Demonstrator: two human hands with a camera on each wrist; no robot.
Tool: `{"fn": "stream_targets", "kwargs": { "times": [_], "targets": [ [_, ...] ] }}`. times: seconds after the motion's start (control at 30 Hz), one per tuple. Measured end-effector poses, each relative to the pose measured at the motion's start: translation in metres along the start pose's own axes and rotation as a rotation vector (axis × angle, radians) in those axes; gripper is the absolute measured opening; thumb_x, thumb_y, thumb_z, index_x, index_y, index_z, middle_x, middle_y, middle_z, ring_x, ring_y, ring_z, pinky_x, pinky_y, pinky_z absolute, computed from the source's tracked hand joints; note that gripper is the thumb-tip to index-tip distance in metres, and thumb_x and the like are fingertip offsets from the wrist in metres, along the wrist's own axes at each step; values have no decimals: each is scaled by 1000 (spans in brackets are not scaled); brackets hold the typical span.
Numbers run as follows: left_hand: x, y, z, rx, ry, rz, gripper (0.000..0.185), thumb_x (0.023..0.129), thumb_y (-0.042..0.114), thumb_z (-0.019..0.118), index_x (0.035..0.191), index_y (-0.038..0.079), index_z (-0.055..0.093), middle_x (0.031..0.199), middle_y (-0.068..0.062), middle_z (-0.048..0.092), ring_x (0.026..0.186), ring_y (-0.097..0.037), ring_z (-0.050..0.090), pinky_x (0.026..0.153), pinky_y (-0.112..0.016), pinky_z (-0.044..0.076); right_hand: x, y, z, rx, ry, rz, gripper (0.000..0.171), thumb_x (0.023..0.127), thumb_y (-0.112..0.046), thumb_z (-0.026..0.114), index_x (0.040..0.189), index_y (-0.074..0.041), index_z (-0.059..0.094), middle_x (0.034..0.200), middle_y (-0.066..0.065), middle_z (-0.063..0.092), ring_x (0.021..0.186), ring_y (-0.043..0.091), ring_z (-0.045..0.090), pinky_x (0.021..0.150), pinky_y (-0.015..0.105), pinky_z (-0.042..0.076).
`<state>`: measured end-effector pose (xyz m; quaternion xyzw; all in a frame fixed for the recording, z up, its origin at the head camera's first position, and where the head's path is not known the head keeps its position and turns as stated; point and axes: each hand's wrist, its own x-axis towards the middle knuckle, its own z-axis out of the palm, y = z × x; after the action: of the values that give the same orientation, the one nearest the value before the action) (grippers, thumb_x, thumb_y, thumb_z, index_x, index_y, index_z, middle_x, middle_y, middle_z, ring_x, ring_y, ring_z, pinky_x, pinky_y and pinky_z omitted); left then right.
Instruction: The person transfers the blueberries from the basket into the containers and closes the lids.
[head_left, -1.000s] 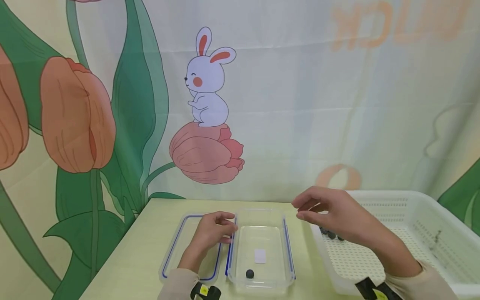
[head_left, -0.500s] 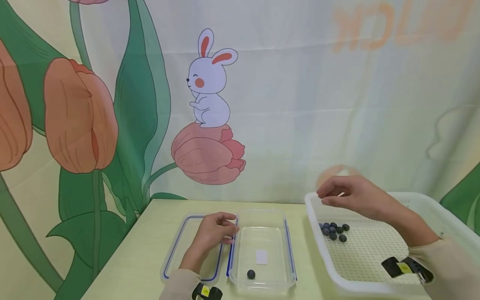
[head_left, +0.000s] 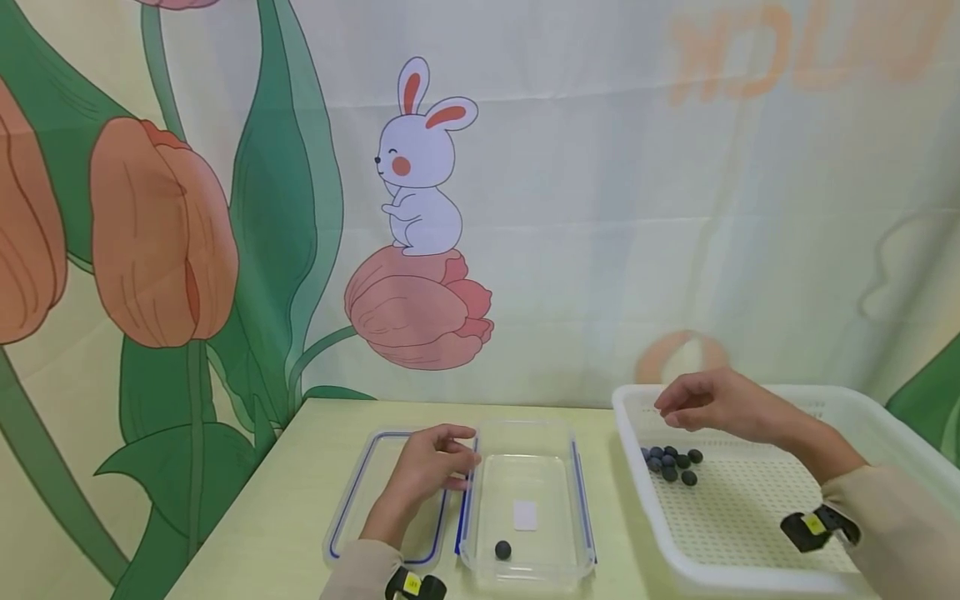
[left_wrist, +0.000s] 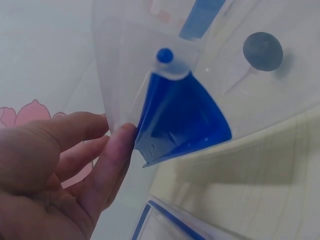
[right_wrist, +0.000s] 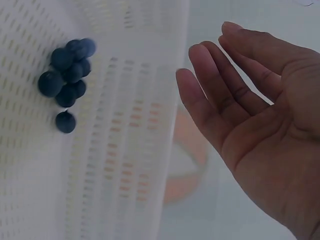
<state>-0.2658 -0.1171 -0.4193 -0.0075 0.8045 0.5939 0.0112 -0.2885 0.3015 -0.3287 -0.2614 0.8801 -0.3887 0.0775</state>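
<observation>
My left hand (head_left: 426, 467) holds the left wall of a clear plastic food container (head_left: 551, 575); in the left wrist view its fingertips meet the wall beside a blue side clip (left_wrist: 182, 120). One dark blueberry (head_left: 503, 550) lies inside, near the container's front wall. My right hand (head_left: 720, 404) hovers over the back left of a white perforated basket (head_left: 652, 533), with its fingers loosely bent and nothing visible between them. Below that hand, several blueberries (head_left: 669, 473) cluster against the basket's left side. The right wrist view shows these blueberries (right_wrist: 70, 75) apart from the fingers.
The container's lid (head_left: 348, 500), edged with a blue seal, lies flat left of the container, partly under my left forearm. A whitish square (head_left: 525, 515) shows on the container's floor. Behind the pale yellow table (head_left: 262, 508) hangs a printed curtain (head_left: 570, 250).
My right hand has moved right, from beside the basket's left rim to above its inside, uncovering the blueberries there. My left hand keeps its place at the container.
</observation>
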Motion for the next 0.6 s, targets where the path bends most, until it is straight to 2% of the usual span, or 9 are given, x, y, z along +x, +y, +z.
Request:
{"fn": "stream_targets", "kwargs": {
  "times": [0.2,0.33,0.6],
  "targets": [
    [2,-1,1,-6,-2,-7,42,90,1,83,131,5,73,98,-13,66,79,-21,71,66,-32,66,1,26,-1,47,-56,45,24,103,-11,71,123,3,71,114,10,75,103,24,72,85,34,64],
    [2,-1,0,-9,-5,-2,43,90,1,83,131,5,72,99,-12,65,80,-21,71,65,-32,66,0,41,0,50,-80,66,23,103,-11,71,122,2,71,113,10,74,100,24,71,84,36,64],
    [0,0,-1,-22,-12,2,43,91,3,83,132,5,72,100,-12,64,81,-23,71,65,-33,66,0,64,5,50,-155,32,20,101,-6,71,117,6,72,106,17,73,89,24,70,75,39,63]
  ]
}}
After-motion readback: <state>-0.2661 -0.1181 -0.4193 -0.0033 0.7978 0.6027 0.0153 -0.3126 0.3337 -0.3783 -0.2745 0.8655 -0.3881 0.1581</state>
